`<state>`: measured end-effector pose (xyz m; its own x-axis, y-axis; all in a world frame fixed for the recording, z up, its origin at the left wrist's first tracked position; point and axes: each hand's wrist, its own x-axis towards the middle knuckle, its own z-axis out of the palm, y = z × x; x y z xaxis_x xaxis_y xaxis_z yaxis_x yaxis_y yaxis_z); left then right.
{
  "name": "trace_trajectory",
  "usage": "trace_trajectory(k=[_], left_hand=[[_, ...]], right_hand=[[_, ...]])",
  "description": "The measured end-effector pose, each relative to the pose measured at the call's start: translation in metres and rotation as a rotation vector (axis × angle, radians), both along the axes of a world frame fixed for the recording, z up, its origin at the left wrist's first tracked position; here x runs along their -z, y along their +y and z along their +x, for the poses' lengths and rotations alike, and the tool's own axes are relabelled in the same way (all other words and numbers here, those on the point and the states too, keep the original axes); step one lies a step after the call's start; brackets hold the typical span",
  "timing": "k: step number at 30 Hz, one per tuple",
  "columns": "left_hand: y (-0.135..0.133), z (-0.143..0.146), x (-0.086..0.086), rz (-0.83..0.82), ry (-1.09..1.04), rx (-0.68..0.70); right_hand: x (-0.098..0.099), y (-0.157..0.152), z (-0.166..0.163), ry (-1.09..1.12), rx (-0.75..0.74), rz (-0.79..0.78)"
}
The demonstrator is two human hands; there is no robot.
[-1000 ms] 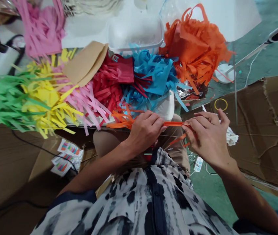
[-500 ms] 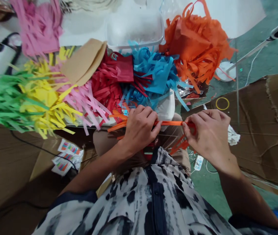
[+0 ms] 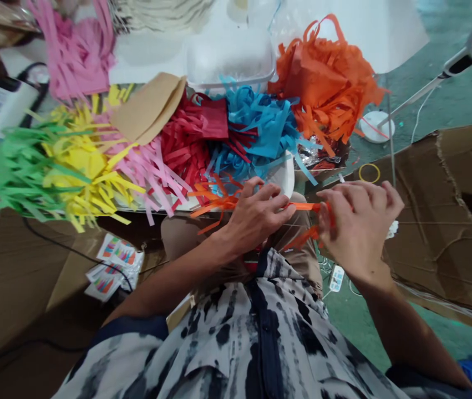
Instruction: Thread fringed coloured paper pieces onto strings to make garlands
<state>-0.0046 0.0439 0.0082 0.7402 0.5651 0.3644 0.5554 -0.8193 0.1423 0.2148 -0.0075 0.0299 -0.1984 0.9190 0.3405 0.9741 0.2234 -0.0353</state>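
My left hand (image 3: 256, 216) and my right hand (image 3: 358, 221) pinch the two ends of an orange fringed paper strip (image 3: 304, 206) stretched between them above my lap. More orange fringe (image 3: 213, 200) trails out left of my left hand, and some (image 3: 304, 237) hangs below my right hand. Both hands are closed on the strip. Just beyond them lie heaps of cut paper: blue (image 3: 260, 124), red (image 3: 189, 138), pink (image 3: 152, 169), yellow (image 3: 81, 166), green (image 3: 15, 172) and a large orange heap (image 3: 323, 83).
A tan paper cone (image 3: 148, 108) lies on the heaps. A clear plastic tub (image 3: 229, 55) stands behind them. Torn cardboard (image 3: 447, 221) lies on the green floor at right, with a yellow ring (image 3: 369, 173) and a lamp base (image 3: 377, 126). Printed cards (image 3: 113, 266) lie at lower left.
My hands have drawn closer together, so the stretch of strip between them is shorter. My left hand's fingers have loosened and shifted right. More fringe is gathered at my right hand.
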Motion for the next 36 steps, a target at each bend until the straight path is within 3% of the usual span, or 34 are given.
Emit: trace_trajectory(k=[4,8,12,15,21,36], left_hand=[[-0.002,-0.006,0.000,-0.049,-0.001,-0.007],[-0.002,-0.036,-0.006,-0.036,-0.065,-0.020],[0.001,-0.054,-0.020,-0.044,-0.070,-0.129],[0.002,-0.036,-0.020,-0.030,-0.082,-0.110],[0.010,0.007,0.001,-0.076,0.050,-0.008],[0.009,-0.002,0.000,-0.115,0.035,-0.185]], right_hand=[[0.010,-0.011,-0.004,0.016,-0.207,0.041],[0.013,-0.015,0.003,0.044,-0.197,0.053],[0.009,-0.008,0.009,0.101,-0.187,-0.042],[0.005,0.000,0.010,0.099,-0.191,-0.083],[0.005,0.011,0.012,0.106,-0.215,-0.140],[0.004,0.020,0.004,0.132,-0.114,-0.225]])
